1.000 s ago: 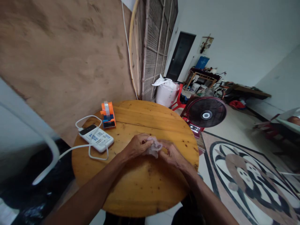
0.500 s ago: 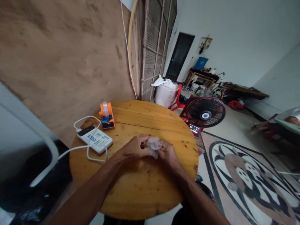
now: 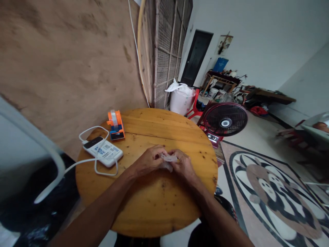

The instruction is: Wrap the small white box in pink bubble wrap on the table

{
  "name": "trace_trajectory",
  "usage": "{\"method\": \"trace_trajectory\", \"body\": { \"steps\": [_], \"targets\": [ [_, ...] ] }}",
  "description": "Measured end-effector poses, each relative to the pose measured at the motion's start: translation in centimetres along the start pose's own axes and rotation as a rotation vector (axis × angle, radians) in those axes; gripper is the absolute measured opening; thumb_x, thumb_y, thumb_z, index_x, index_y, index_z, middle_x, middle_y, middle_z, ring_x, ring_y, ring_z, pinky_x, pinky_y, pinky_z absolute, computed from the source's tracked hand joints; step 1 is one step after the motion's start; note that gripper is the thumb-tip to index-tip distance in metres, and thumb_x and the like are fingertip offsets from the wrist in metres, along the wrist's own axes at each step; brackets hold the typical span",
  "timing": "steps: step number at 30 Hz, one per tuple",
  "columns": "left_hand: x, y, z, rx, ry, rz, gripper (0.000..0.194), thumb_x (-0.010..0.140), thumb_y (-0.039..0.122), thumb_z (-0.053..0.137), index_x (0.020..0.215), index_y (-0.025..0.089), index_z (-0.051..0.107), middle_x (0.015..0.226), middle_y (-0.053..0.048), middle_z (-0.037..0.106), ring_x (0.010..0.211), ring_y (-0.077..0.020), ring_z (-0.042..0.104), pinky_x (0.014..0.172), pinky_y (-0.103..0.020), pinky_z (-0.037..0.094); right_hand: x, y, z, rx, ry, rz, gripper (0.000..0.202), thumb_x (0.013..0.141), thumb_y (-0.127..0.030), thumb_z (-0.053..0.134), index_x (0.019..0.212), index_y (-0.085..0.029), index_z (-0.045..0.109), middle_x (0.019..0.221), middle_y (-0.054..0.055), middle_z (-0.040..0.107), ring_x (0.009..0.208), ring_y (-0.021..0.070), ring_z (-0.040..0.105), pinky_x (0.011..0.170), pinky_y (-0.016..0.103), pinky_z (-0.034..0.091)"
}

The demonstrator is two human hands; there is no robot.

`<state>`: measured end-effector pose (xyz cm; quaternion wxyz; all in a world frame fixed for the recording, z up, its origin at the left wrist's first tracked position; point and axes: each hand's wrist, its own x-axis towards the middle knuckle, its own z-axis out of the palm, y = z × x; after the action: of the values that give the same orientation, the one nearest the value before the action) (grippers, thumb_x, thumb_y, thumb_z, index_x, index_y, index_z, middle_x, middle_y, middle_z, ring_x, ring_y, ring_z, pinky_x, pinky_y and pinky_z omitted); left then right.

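Note:
Over the middle of the round wooden table (image 3: 154, 212), a small piece of crumpled translucent plastic (image 3: 168, 158) is pinched between both hands. My left hand (image 3: 151, 157) closes its fingertips on the plastic's left side. On the right side, my right hand (image 3: 182, 163) grips it with thumb and fingers. The fingertips of the two hands are almost touching. Part of the plastic hangs below the fingers, and the rest is hidden by them.
An orange and blue tape dispenser (image 3: 116, 125) stands at the table's back left. Near it lies a white power bank (image 3: 104, 151) with a looped white cable. A dark red fan (image 3: 225, 120) is beyond the right edge.
The hands have drawn closer together, and the plastic between them looks flatter and more covered by the fingers. The camera view has shifted slightly.

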<state>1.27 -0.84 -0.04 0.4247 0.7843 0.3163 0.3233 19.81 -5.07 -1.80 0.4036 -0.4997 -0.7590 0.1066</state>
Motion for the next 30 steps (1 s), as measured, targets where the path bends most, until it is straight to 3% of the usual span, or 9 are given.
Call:
{"method": "trace_trajectory", "body": {
  "steps": [4,9,14,21,25,30],
  "targets": [
    [0.1,-0.7,-0.4,0.011,-0.089,0.127,0.014,0.076,0.016,0.054,0.081,0.018,0.066,0.094,-0.003,0.062,0.086,-0.0154,0.058,0.077,-0.025,0.045,0.3,0.0,-0.8,0.082,-0.088,-0.012,0.004,0.077,-0.017,0.058,0.077,-0.02,0.06,0.095,0.006,0.069,0.083,0.0177,0.066,0.074,0.029,0.051],
    [0.2,-1.3,-0.7,0.106,-0.126,0.243,0.016,0.075,0.01,0.053,0.08,0.018,0.067,0.102,-0.004,0.061,0.095,-0.0163,0.057,0.088,-0.028,0.043,-0.2,-0.7,-2.4,0.037,-0.207,-0.065,0.023,0.078,-0.014,0.054,0.098,-0.02,0.062,0.115,0.009,0.065,0.105,0.0208,0.062,0.091,0.035,0.048],
    [-0.1,-0.7,-1.1,0.163,-0.157,0.25,0.02,0.075,0.009,0.051,0.083,0.019,0.067,0.105,-0.005,0.06,0.097,-0.0169,0.057,0.092,-0.029,0.043,-2.1,-1.6,-3.1,-0.214,-0.225,-0.166,0.043,0.078,-0.021,0.06,0.121,-0.022,0.057,0.131,0.013,0.054,0.117,0.0277,0.053,0.098,0.044,0.042],
    [-0.5,-0.2,-1.5,0.212,-0.19,0.257,0.021,0.075,0.01,0.051,0.084,0.019,0.067,0.109,-0.004,0.061,0.103,-0.0181,0.057,0.095,-0.03,0.042,-3.7,-1.1,-2.2,-0.4,-0.224,-0.268,0.04,0.086,-0.025,0.058,0.125,-0.021,0.055,0.127,0.014,0.058,0.113,0.0295,0.053,0.093,0.047,0.039],
    [-2.1,0.5,-1.3,0.364,-0.183,0.25,0.029,0.073,0.012,0.057,0.099,0.021,0.065,0.121,-0.007,0.061,0.118,-0.0237,0.052,0.105,-0.038,0.037,-4.2,-1.2,-2.1,-0.456,-0.215,-0.292,0.038,0.089,-0.02,0.052,0.127,-0.019,0.054,0.13,0.014,0.057,0.118,0.0295,0.05,0.095,0.047,0.037],
    [-4.1,-0.4,-0.1,0.513,-0.102,0.292,0.047,0.079,0.012,0.055,0.126,0.02,0.052,0.141,-0.01,0.047,0.137,-0.0248,0.035,0.114,-0.044,0.027,-4.3,-1.0,-1.9,-0.474,-0.215,-0.306,0.037,0.091,-0.016,0.048,0.127,-0.019,0.053,0.132,0.014,0.056,0.121,0.0292,0.048,0.095,0.048,0.037]
  ]
}}
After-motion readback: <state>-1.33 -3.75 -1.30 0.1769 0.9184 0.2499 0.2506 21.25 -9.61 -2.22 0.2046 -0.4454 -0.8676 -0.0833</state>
